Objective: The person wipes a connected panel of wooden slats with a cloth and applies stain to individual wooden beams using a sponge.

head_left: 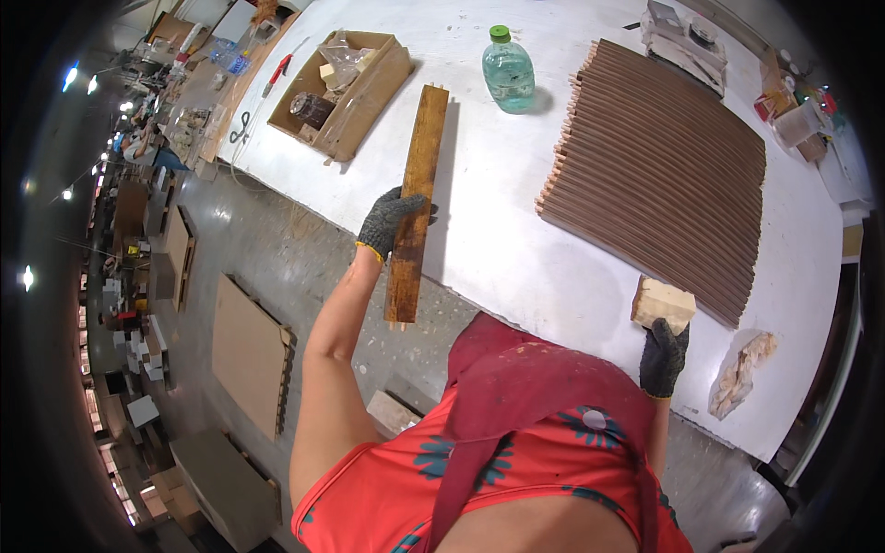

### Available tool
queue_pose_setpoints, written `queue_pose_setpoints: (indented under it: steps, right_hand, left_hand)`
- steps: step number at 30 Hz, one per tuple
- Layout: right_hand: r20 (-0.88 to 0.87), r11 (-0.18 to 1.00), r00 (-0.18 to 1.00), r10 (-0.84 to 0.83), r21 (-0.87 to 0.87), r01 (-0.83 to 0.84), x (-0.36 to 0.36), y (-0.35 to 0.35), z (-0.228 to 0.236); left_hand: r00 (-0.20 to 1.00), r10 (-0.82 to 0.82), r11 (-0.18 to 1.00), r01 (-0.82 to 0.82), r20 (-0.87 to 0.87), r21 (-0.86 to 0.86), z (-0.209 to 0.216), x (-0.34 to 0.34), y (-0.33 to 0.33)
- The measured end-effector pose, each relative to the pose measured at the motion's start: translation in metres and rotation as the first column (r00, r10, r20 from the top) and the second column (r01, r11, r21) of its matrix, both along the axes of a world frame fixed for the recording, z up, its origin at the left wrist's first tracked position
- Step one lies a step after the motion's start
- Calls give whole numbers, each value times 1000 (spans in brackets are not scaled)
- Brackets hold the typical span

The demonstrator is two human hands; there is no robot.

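Left hand is gripping board, right hand clasping block
Board is overhanging table's near edge, block sitting near it (a holding step, seemingly); next move is needing steady grips.

A broad white desk carries the things, its surface lightly marked. On its left part lie an open brown cardboard box, a pair of black scissors near the edge and a slim red-handled hand tool just beside the box. A see-through blue-green bottle with a green cap stands upright near the far middle. The right part bears a wide row of dark brown, ridged strips laid side by side, with a boxy grey-white object beyond and a crumpled beige piece nearer the corner.
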State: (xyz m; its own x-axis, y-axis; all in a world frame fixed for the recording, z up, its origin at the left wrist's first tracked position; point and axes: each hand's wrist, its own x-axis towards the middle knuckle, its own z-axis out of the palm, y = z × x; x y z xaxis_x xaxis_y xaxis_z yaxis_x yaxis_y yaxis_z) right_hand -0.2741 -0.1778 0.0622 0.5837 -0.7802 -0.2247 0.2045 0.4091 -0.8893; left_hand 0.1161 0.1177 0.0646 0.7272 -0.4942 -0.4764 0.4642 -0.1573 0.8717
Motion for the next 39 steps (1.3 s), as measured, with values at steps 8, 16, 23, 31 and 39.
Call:
queue_pose_setpoints:
  steps: [8,16,23,31,39]
  right_hand:
    - [-4,1000,1000,21,-5,-21,-13,-2,-16]
    - [-22,1000,1000,-4,10,4,-19,-2,-15]
    - [-8,994,999,44,101,-43,-28,-9,-44]
    - [347,859,936,-63,497,-126,-78,-34,-120]
    - [-692,268,645,-325,-722,-639,-62,-40,-90]
  left_hand:
    - [958,-157,948,79,239,308,-38,53,16]
    - [854,-145,850,-151,499,505,-54,85,11]
    - [445,-238,897,-240,863,371,-59,53,-55]
    - [431,-25,967,-218,902,130,2,53,-209]
    - [466,7,969,-222,885,109,11,142,-250]
